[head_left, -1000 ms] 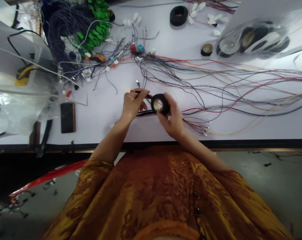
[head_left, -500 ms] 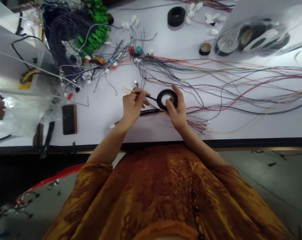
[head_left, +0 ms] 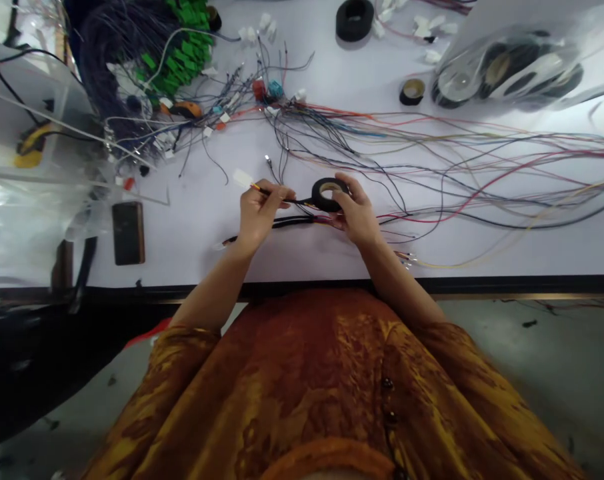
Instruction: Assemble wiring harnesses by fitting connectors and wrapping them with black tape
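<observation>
My left hand (head_left: 260, 211) is closed on a thin wire bundle wrapped in black, its fingers pinched together. A white connector (head_left: 243, 178) sticks out past that hand on yellow and dark wires. My right hand (head_left: 356, 212) grips a roll of black tape (head_left: 329, 194), the thumb at the hole in its middle. The roll sits right against the wire bundle (head_left: 300, 201) that runs between my hands. Just below, a second black-wrapped branch (head_left: 292, 220) lies on the table, running left to a pale end and right under my right hand.
Long loose wires (head_left: 462, 143) spread to the right. Behind lie a thick black roll (head_left: 355, 20), a small tape roll (head_left: 412, 91) and a bag of tape rolls (head_left: 507, 70). Green connectors (head_left: 189, 50) on dark wires are piled back left. A phone (head_left: 129, 233) lies left.
My right hand has turned the tape roll slightly, and the roll is a little further left and flatter. The left hand has shifted slightly left with its wire bundle.
</observation>
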Demonstrator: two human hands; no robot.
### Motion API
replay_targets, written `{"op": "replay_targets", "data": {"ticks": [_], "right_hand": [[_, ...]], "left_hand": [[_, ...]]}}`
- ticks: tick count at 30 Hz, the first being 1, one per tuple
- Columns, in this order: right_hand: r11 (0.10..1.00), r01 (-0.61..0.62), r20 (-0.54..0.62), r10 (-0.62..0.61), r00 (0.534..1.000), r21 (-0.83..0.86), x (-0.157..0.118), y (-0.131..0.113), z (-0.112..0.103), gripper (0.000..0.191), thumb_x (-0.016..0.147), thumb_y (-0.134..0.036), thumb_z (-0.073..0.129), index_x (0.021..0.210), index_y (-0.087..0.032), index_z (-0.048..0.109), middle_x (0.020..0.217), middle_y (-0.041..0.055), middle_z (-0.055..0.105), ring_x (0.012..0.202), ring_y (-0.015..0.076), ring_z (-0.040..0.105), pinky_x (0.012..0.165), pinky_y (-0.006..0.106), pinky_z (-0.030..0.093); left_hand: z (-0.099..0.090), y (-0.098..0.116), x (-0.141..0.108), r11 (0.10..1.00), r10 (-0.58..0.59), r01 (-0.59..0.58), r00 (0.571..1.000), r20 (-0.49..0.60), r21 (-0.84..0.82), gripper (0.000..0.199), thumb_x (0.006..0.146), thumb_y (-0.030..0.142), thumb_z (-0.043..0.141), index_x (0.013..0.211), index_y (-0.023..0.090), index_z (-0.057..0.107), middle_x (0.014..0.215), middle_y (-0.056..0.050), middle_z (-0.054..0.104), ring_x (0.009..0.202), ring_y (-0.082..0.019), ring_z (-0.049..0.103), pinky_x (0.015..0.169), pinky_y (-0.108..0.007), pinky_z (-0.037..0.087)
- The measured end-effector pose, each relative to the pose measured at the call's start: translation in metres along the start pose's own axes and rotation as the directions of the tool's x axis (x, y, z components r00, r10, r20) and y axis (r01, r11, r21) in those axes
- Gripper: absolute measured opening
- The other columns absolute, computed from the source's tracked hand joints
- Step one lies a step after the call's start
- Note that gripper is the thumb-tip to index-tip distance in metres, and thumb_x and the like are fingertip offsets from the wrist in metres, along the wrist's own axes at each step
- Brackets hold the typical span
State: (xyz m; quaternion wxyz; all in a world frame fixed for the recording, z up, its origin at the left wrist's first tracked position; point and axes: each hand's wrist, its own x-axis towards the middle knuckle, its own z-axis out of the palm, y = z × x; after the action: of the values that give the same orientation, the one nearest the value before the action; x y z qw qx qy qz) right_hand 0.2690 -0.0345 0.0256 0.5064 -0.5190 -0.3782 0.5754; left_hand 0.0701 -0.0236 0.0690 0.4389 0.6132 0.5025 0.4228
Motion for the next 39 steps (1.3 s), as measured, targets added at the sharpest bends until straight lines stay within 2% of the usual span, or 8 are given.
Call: {"op": "replay_targets", "data": {"ticks": [4, 12, 15, 19, 24, 28, 34, 39], "right_hand": [[1.000, -0.003, 0.002, 0.003, 1.000, 0.008, -0.013, 0.006, -0.008, 0.055, 0.088, -0.058, 0.062, 0.133, -0.031, 0.045, 0.100, 0.0019, 0.063, 0.054, 0.0077, 0.051, 0.044, 0.021, 0.039], [0.945, 0.190, -0.098, -0.223, 0.970, -0.268, -0.044, 0.005, -0.003, 0.061, 0.095, -0.048, 0.057, 0.150, -0.033, 0.036, 0.103, 0.0048, 0.061, 0.070, 0.0158, 0.061, 0.060, 0.032, 0.056], [0.848, 0.322, 0.026, -0.344, 0.939, -0.421, -0.069, 0.007, 0.002, 0.051, 0.093, -0.041, 0.059, 0.142, -0.030, 0.049, 0.106, 0.0077, 0.062, 0.081, 0.0199, 0.063, 0.073, 0.038, 0.059], [0.845, 0.332, 0.095, -0.323, 0.942, -0.418, -0.069, 0.002, 0.005, 0.026, 0.096, -0.043, 0.054, 0.114, -0.026, 0.063, 0.102, 0.0079, 0.063, 0.080, 0.0187, 0.061, 0.071, 0.036, 0.058], [0.991, -0.042, 0.006, 0.043, 0.999, -0.124, -0.010, -0.005, 0.004, 0.044, 0.095, -0.052, 0.056, 0.130, -0.026, 0.048, 0.086, 0.0011, 0.060, 0.056, 0.0114, 0.050, 0.048, 0.026, 0.047], [0.976, 0.060, -0.043, -0.070, 0.997, -0.207, -0.010, -0.001, 0.000, 0.050, 0.096, -0.048, 0.054, 0.141, -0.030, 0.044, 0.100, 0.0044, 0.064, 0.067, 0.0137, 0.057, 0.056, 0.028, 0.053], [0.738, 0.350, 0.171, -0.310, 0.935, -0.577, -0.073, 0.001, -0.004, 0.038, 0.093, -0.036, 0.055, 0.129, -0.026, 0.061, 0.119, 0.0116, 0.063, 0.079, 0.0188, 0.062, 0.076, 0.040, 0.059], [0.945, 0.145, 0.008, -0.150, 0.989, -0.294, -0.040, -0.018, -0.002, 0.039, 0.096, -0.051, 0.056, 0.126, -0.025, 0.052, 0.097, 0.0041, 0.063, 0.064, 0.0127, 0.057, 0.057, 0.027, 0.051]], "left_hand": [[0.011, -0.020, 0.008, 0.998, -0.019, 0.029, 0.985, 0.172, -0.057, 0.046, 0.083, 0.062, 0.071, 0.101, 0.020, 0.066, 0.101, -0.009, 0.075, 0.080, -0.014, 0.073, 0.064, -0.025, 0.059], [0.019, -0.011, 0.021, 0.991, -0.093, 0.110, 0.976, 0.197, -0.077, 0.038, 0.088, 0.058, 0.068, 0.103, 0.023, 0.065, 0.085, -0.004, 0.075, 0.042, -0.008, 0.059, 0.035, -0.020, 0.040], [0.022, -0.001, 0.016, 0.995, -0.087, 0.092, 0.990, 0.113, -0.044, 0.031, 0.093, 0.054, 0.064, 0.096, 0.023, 0.064, 0.084, -0.003, 0.075, 0.038, -0.008, 0.055, 0.034, -0.022, 0.039], [0.025, 0.019, -0.004, 0.994, 0.089, -0.097, 0.986, 0.139, 0.055, 0.028, 0.099, 0.049, 0.055, 0.100, 0.023, 0.065, 0.097, -0.006, 0.076, 0.070, -0.015, 0.074, 0.064, -0.029, 0.061], [0.023, 0.019, -0.022, 0.853, 0.400, -0.487, 0.840, 0.367, 0.186, 0.024, 0.100, 0.043, 0.055, 0.098, 0.023, 0.069, 0.107, -0.009, 0.075, 0.105, -0.021, 0.071, 0.096, -0.042, 0.058], [0.021, -0.015, -0.008, 0.978, 0.181, -0.181, 0.983, 0.009, 0.099, 0.037, 0.099, 0.058, 0.050, 0.095, 0.023, 0.061, 0.104, -0.009, 0.073, 0.083, -0.017, 0.073, 0.068, -0.031, 0.061], [0.026, -0.024, 0.015, 0.969, -0.181, 0.172, 0.983, -0.032, -0.175, 0.043, 0.091, 0.069, 0.056, 0.097, 0.027, 0.049, 0.076, 0.000, 0.071, 0.047, -0.014, 0.063, 0.044, -0.027, 0.049], [0.027, 0.024, -0.009, 0.931, 0.229, -0.292, 0.935, 0.271, 0.219, 0.018, 0.099, 0.042, 0.054, 0.092, 0.026, 0.058, 0.091, -0.005, 0.072, 0.080, -0.021, 0.073, 0.072, -0.036, 0.059]]}}
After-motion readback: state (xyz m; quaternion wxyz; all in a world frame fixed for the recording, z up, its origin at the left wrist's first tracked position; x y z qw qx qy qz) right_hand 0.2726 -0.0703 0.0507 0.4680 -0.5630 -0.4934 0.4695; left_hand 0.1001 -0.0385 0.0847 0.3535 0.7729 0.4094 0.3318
